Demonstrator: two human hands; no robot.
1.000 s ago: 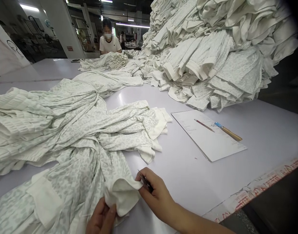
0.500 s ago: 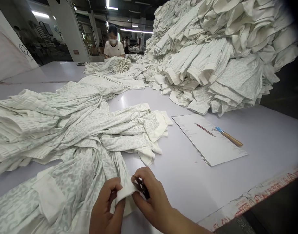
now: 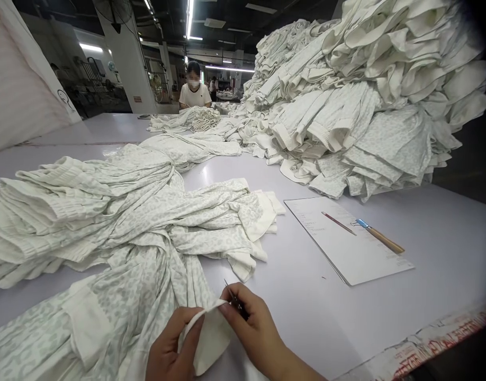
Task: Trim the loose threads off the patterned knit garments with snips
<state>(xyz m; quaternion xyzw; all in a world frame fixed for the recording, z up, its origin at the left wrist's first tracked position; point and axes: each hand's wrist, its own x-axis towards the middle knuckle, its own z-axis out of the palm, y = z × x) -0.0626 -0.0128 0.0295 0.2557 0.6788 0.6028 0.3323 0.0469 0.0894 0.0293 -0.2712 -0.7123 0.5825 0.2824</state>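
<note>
At the bottom middle, a white cuff [image 3: 212, 338] of a leopard-print garment [image 3: 147, 280] stretches between my two hands. My left hand [image 3: 175, 344] is closed, pinching the cuff's edge between thumb and fingers. My right hand [image 3: 254, 328] is closed around a pair of dark thread snips [image 3: 237, 304], whose thin tip points up and left past the fingers. Its thumb and forefinger also press on the other end of the cuff edge. Most of the snips is hidden in the palm.
A tall garment pile [image 3: 346, 116] fills the right back of the table [image 3: 282, 296]. More bundled garments [image 3: 68, 211] lie at left. On a paper sheet [image 3: 338, 259] at right are a pencil [image 3: 338, 223] and a wooden-handled tool [image 3: 381, 237]. A person [image 3: 194, 94] stands across the table.
The cuff has been turned so its edge faces up and its white inner side shows. The snips have swung more upright in my right hand. The camera view has tilted up slightly.
</note>
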